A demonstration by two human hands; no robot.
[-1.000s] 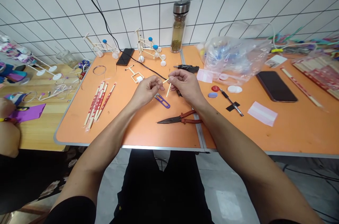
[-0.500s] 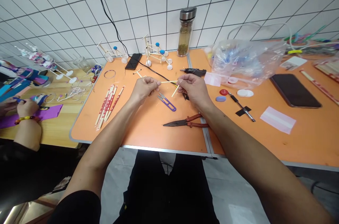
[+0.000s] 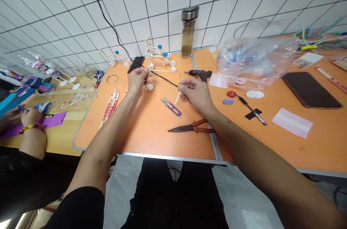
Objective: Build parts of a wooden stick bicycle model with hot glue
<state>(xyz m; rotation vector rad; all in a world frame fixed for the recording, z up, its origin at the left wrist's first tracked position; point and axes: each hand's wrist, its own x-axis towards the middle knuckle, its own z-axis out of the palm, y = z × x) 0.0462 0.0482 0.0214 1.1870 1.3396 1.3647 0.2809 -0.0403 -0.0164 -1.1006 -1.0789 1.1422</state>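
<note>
Hands apart: right hand (image 3: 193, 91) pinches a short stick (image 3: 177, 97), long axis running 1 to 7 o'clock. Left hand (image 3: 138, 77), fingers curled shut, is at its 10 o'clock, over the wheeled frame (image 3: 148, 85) on the surface (image 3: 151, 135).

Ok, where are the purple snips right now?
In the head view, the purple snips lie on the orange table, just left of the right hand and its short stick, and above the red-handled pliers.
</note>
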